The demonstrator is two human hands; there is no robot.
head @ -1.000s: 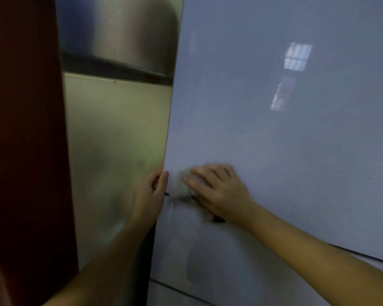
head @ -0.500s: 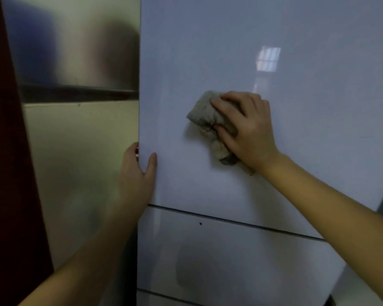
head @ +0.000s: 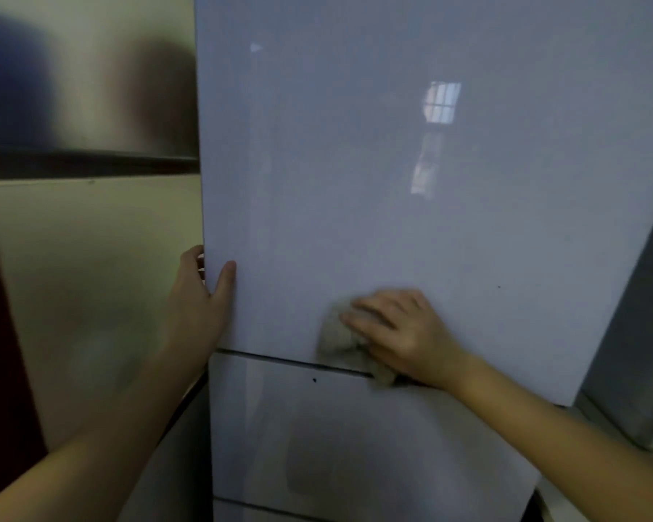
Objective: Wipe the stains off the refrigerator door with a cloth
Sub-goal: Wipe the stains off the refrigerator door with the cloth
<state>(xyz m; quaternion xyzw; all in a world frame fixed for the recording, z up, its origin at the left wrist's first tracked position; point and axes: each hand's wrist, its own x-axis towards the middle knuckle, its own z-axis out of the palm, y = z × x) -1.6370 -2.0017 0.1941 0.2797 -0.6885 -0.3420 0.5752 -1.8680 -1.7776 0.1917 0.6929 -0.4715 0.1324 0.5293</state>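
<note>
Now the right hand (head: pixel 400 333) presses the bunched cloth (head: pixel 338 339) flat-fingered at the refrigerator door (head: pixel 355 182)'s bottom edge, left hand (head: pixel 200 299) clamping its side edge; the cloth could snag in the seam.

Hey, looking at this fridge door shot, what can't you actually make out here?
Head view only:
- Crumpled grey cloth: mostly covered by the right hand.
- Left hand: fingers hidden behind the glossy pale grey refrigerator door edge.
- Stains: glare hides any; two tiny dark specks, too small to identify.
</note>
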